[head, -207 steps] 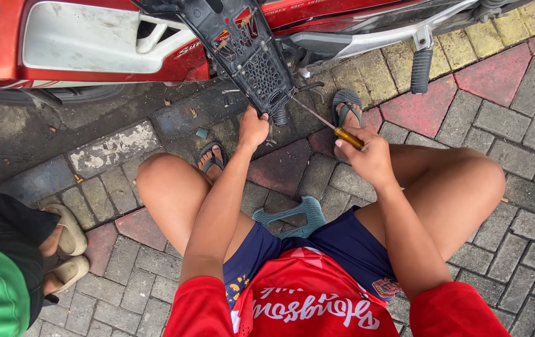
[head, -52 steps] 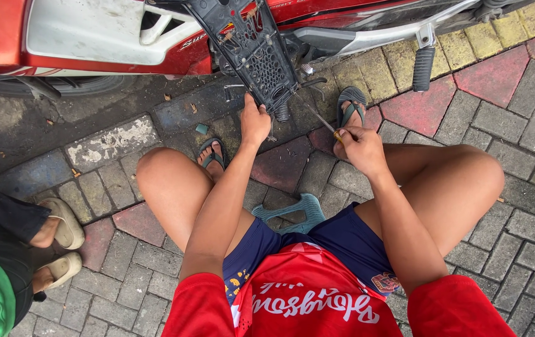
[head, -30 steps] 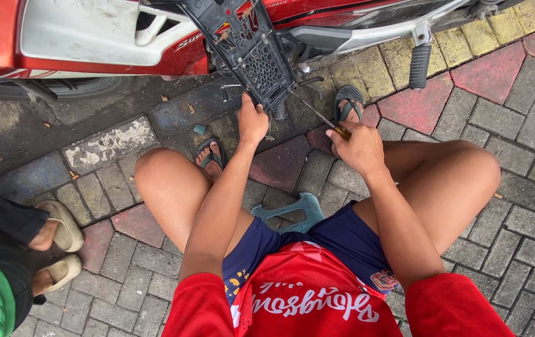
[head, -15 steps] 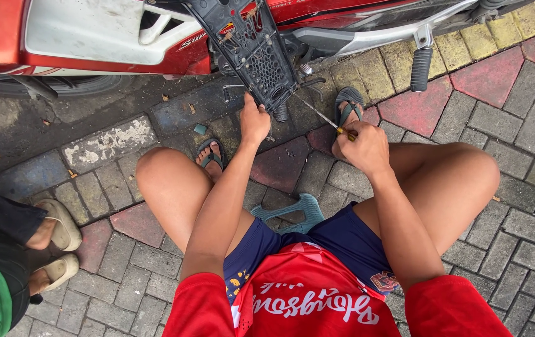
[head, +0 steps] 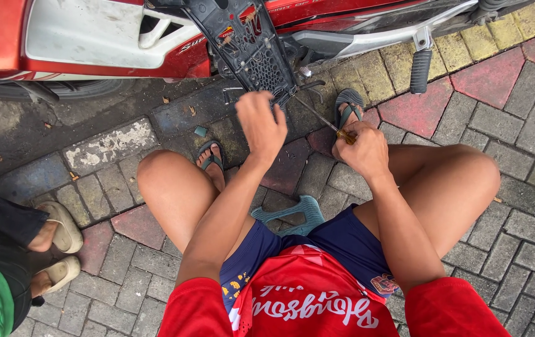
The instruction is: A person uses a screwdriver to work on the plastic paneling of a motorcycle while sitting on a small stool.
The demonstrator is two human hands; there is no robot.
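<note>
Right hand [head: 362, 151] is clenched on a screwdriver [head: 320, 117], yellow handle buried in the fist, thin steel shaft angling up to the foot of the black panel [head: 250, 47]. Left hand [head: 261, 123] hovers just below that panel, fingers loosely curled, holding nothing I can see; whether the fingertips touch the plastic, I can't tell.

The panel is a ribbed, grid-patterned plastic piece hanging off the red-and-white scooter [head: 93, 34], glossy bodywork above, a rubber-sleeved footpeg [head: 420, 68] to the side.

Risk here: that shaft is long and slim, and the tip sits at a slant. If it isn't seated square, it could slip and gouge the plastic or jab the left hand, which is right beside it. The panel looks loose too, so it could swing.

Underfoot, rough grey, red and yellow pavers [head: 498, 118], uneven and gritty; a dropped screw would vanish in those joints. A small teal plastic stool [head: 286, 215] carries the person.
</note>
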